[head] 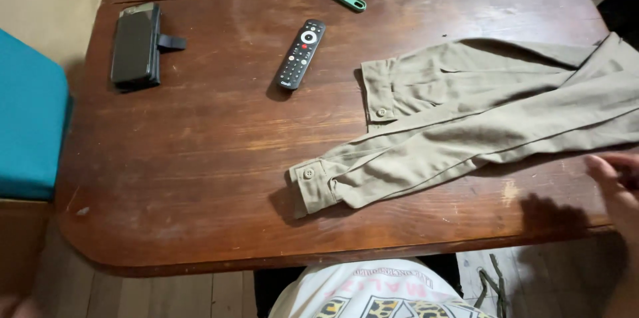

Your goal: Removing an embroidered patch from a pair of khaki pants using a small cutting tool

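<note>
Olive shirt sleeves (466, 131) lie near table edge (333, 251), right hand (616, 188) beside.

At the bottom edge of the view the person wears a white cotton T-shirt (373, 291) printed with pink lettering and a black-and-yellow patterned graphic. The bare right hand (619, 188) shows at the right edge, blurred, with no ring, watch or sleeve visible on it. Below the shirt, dark clothing shows.
</note>
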